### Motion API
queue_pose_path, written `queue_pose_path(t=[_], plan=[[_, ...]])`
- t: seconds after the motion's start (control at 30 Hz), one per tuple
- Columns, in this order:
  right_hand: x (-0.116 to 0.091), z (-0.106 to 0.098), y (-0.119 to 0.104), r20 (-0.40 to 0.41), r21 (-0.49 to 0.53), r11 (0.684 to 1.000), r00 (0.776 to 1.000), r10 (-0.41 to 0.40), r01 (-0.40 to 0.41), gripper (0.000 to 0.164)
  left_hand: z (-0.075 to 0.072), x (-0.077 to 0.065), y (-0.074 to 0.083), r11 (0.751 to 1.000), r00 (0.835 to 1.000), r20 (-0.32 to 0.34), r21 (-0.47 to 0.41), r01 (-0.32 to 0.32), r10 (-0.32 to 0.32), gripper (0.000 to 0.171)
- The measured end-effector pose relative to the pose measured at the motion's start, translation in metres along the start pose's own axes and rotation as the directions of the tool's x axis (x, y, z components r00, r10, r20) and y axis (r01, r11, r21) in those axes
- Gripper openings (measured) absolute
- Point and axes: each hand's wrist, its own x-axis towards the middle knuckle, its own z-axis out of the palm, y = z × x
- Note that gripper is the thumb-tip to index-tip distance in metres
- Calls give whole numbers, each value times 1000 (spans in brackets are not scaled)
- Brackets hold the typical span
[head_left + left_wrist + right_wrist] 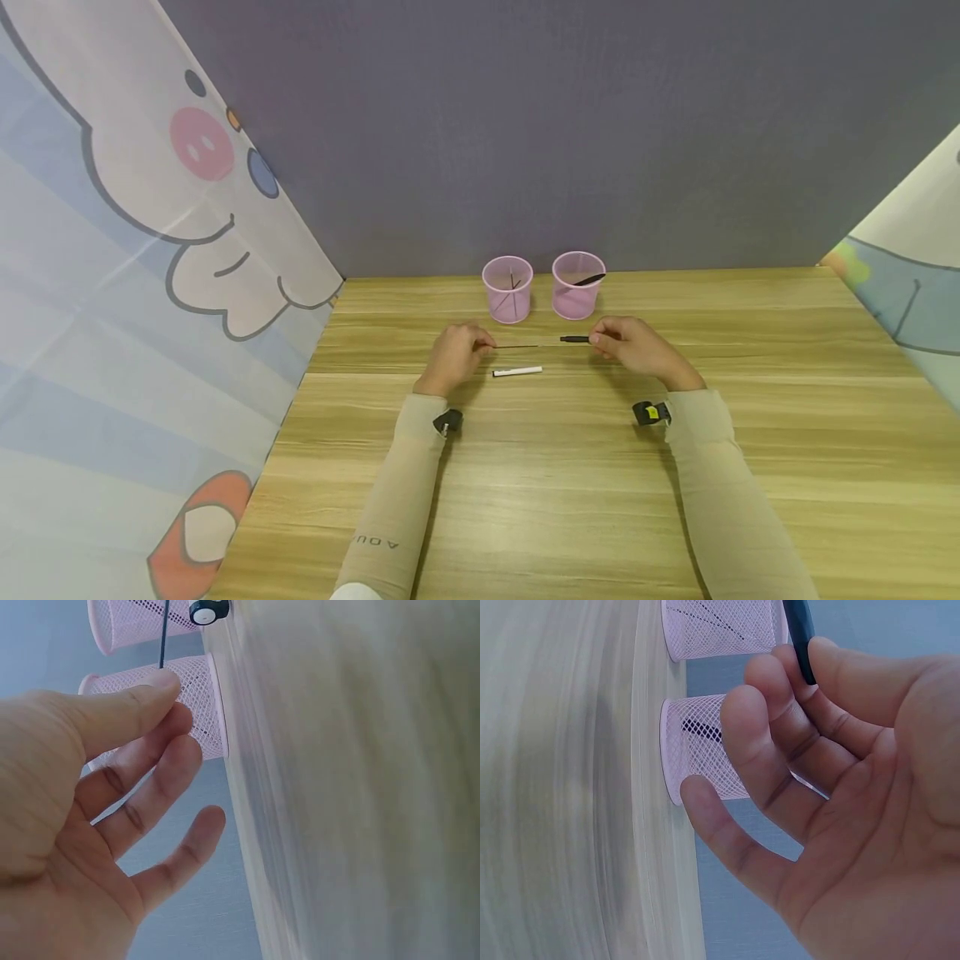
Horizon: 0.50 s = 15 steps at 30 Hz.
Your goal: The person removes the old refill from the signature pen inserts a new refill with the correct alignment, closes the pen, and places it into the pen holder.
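Note:
My left hand (452, 354) pinches one end of a thin dark pen refill (516, 347) between thumb and fingertips; it points right, toward the other hand. In the left wrist view the refill (164, 634) rises from the thumb tip, other fingers loosely bent. Opposite, my right hand (636, 346) holds a black pen barrel (575, 339) between thumb and index finger, its end facing the refill with a small gap. The right wrist view shows the barrel (800, 637) coming out of the pinch. A white pen (517, 372) lies on the table just below the refill.
Two pink mesh cups stand behind the hands. The left cup (508, 304) holds several thin dark sticks; the right cup (574, 302) has a black pen part (590, 280) leaning out over its rim. A grey panel (570, 142) rises behind the wooden table (555, 500).

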Motion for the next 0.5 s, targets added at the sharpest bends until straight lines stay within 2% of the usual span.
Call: queue_pose_path(t=[0.5], plan=[[0, 0, 0, 2, 7, 1000, 1000, 12, -12, 25, 0, 0, -6, 999, 998, 49, 1, 45, -45, 5]])
